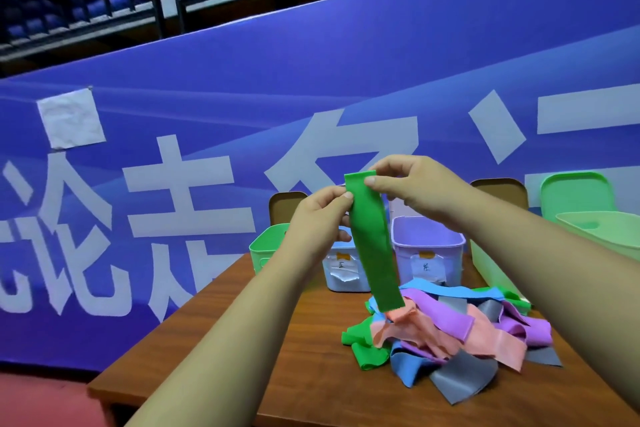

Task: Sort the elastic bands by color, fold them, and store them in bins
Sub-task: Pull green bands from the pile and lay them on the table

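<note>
Over a wooden table (277,374), pinches the green band (372,246) near its top with left hand (318,215) and right hand (412,184), letting it hang toward 6 o'clock above the pile (467,329), probably to straighten it for folding, bins (429,250) waiting at the pile's 12 o'clock.

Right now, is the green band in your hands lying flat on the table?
No, left hand and right hand pinch the green band near its top; it hangs down.

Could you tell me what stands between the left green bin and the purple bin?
In the head view, a pale labelled bin stands there, partly hidden by the left hand and the green band.
</note>
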The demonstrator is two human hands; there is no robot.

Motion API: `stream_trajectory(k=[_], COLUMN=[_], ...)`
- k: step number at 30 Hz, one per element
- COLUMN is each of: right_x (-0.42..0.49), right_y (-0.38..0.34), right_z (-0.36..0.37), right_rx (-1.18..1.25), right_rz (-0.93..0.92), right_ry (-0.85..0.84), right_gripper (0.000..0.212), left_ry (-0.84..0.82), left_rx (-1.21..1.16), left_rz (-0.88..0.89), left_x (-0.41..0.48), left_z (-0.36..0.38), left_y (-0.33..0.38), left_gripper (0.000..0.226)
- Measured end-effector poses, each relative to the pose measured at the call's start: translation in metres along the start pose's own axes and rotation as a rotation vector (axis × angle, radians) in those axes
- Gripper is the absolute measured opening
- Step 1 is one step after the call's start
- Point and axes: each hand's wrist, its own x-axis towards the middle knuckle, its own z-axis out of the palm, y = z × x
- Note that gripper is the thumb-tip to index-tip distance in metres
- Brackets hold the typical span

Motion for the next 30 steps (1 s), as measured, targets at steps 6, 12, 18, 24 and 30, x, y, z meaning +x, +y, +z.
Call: stream_trajectory(k=[6, 12, 18, 24, 30], right_x=[0.022, 0.039, 0.057, 0.074, 0.096], right_y=[-0.005, -0.014, -0.017, -0.004, 0.044], right_z=[0.020, 0.032, 0.039, 0.057, 0.112], right_rx=[0.005, 0.061, 0.057, 0.067, 0.094], right_rz=[-0.029, -0.079, -0.085, -0.049, 0.092], right_ry=[0.062, 0.074, 0.107, 0.168, 0.168], right_gripper=[0.014, 0.013, 0.019, 0.019, 0.017], left_ry=[-0.007, -0.110, -0.130, -0.161, -0.126], left_rx=[0.005, 0.157, 0.144, 0.118, 0.071], left_rz=[-0.015, -0.005, -0.110, -0.228, -0.392], left_x=[0.009, 0.009, 0.002, -0.024, -0.081], left_z=[-0.017, -0.023, -0.025, -0.040, -0.080], left_y=[-0.014, -0.045, -0.086, -0.130, -0.169], left_gripper=[0.025, 0.014, 0.018, 0.018, 0.017])
